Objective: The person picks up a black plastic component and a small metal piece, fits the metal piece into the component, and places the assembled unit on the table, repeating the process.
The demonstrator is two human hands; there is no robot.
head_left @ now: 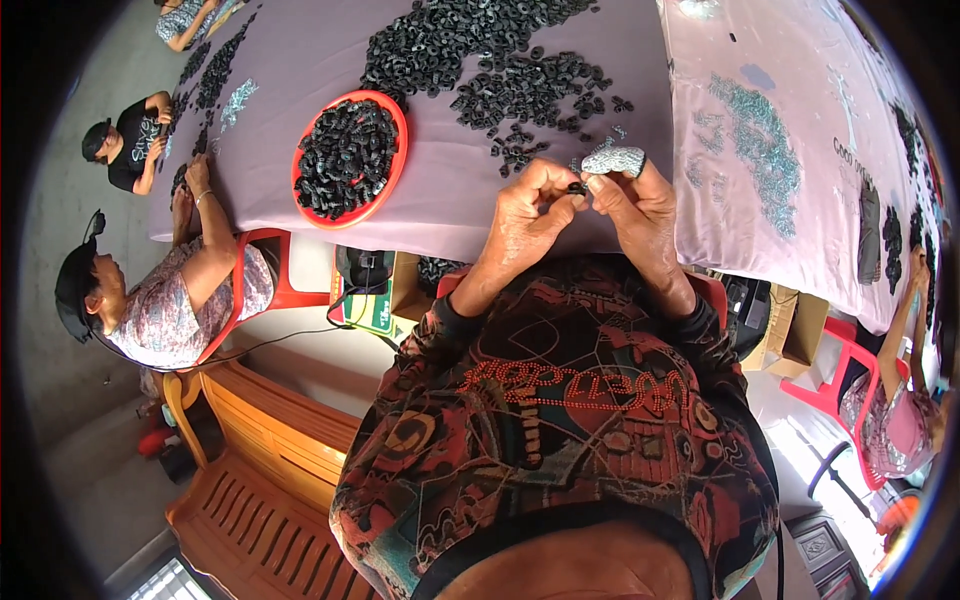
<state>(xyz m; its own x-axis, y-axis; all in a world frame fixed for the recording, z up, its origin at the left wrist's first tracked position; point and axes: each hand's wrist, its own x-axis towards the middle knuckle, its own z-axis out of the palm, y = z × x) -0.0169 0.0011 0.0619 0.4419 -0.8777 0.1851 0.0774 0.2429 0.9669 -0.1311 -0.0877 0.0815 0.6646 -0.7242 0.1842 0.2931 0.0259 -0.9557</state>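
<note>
Wide table under a mauve cloth (440,215) across the upper half, with a pale pink cloth (690,240) covering its right side. Orange bench (270,415) at lower left, behind the table. Dark patterned top (560,430) of the wearer filling the lower middle. Seated co-worker in a black cap (180,310) at left; another in pink (890,420) at far right, arms stretched to the table. Large heap of black parts (440,45) at top centre. Scattered patch of pale teal pieces (765,150) on the pink cloth. Red basin (402,155) left of centre, full of black parts. Left hand (535,212) at the table's near edge, pinching a small black part (577,187) between thumb and fingers. Right hand (640,205) meeting it just beside, fingers bent; exact grip too hidden to tell. Silvery-grey finger wrap (613,160) on the right hand.
</note>
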